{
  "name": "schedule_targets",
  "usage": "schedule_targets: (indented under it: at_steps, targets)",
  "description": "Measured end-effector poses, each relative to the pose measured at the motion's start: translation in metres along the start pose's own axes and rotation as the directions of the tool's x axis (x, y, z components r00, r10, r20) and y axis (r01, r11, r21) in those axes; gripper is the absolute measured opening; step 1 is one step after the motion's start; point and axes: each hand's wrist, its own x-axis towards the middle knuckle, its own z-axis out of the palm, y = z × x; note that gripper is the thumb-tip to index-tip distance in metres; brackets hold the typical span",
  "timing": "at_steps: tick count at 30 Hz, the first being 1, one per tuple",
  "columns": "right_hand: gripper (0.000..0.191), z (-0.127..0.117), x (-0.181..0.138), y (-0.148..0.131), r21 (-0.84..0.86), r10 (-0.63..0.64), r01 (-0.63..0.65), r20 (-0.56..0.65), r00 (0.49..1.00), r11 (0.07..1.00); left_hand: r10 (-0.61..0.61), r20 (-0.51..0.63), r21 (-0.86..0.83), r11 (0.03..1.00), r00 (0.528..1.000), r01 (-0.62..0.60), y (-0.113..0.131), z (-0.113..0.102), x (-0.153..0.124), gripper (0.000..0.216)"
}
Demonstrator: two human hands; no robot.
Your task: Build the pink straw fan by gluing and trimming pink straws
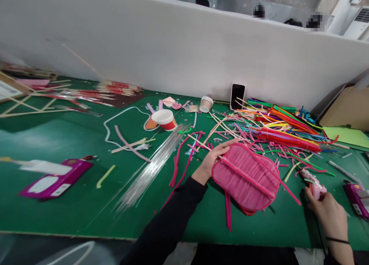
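My left hand (211,159) holds the left edge of a pink oval piece (248,176) made of packed straws, which lies on the green table (72,203); the fingers stretch along its top edge. My right hand (327,209) is closed around a pink glue gun (313,182) at the right, its nozzle pointing up and left toward the pink piece, a short gap between them. Loose pink strips (228,211) lie under and around the piece.
A heap of coloured straws (285,128) fills the right back. A phone (237,96) leans on the white wall beside a paper cup (206,103). A red-white cup (165,119), a bundle of clear rods (152,167) and a purple box (54,178) lie at left.
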Motion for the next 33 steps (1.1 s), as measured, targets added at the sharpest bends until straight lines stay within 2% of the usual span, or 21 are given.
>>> schedule_targets:
  at_steps: [3,6,9,11,12,15,18,20,25,33]
  targets:
    - [0.051,-0.006,-0.006,0.002,0.122,0.066,-0.061,-0.043,0.997,0.991,0.039,-0.026,0.018,0.999,0.999,-0.039,0.0,0.003,-0.001,0.041]
    - [0.055,-0.017,-0.018,-0.001,0.336,0.14,-0.078,-0.162,0.977,0.939,0.04,-0.024,0.03,0.999,0.999,-0.04,0.001,0.003,-0.003,0.038]
    - [0.068,-0.029,-0.031,-0.017,0.439,0.207,-0.011,-0.401,0.893,0.898,0.027,0.011,0.064,0.998,1.0,-0.027,0.002,0.002,-0.006,0.039]
    - [0.066,-0.034,-0.037,-0.035,0.436,0.203,0.057,-0.527,0.825,0.898,0.034,0.029,0.093,0.995,0.999,-0.036,0.002,0.002,-0.008,0.039]
    - [0.059,-0.035,-0.039,-0.044,0.42,0.173,0.105,-0.572,0.802,0.901,0.041,0.035,0.104,0.994,0.999,-0.044,0.002,0.001,-0.009,0.039]
    - [0.039,-0.032,-0.042,-0.07,0.368,-0.024,0.324,-0.628,0.778,0.872,0.062,0.029,0.123,0.99,0.998,-0.066,0.003,0.001,-0.01,0.037]
    - [0.034,-0.027,-0.046,-0.094,0.332,-0.203,0.522,-0.659,0.724,0.786,0.09,0.003,0.131,0.987,0.996,-0.09,0.005,0.003,-0.01,0.036]
    - [0.032,-0.025,-0.05,-0.106,0.295,-0.271,0.598,-0.686,0.675,0.745,0.106,-0.012,0.133,0.986,0.994,-0.103,0.007,0.004,-0.01,0.037]
    - [0.032,-0.024,-0.054,-0.125,0.152,-0.371,0.692,-0.754,0.543,0.705,0.103,-0.052,0.157,0.983,0.993,-0.094,0.011,0.004,-0.012,0.042]
    - [0.033,-0.021,-0.054,-0.125,0.102,-0.435,0.74,-0.752,0.495,0.665,0.096,-0.068,0.208,0.975,0.993,-0.08,0.012,0.003,-0.013,0.043]
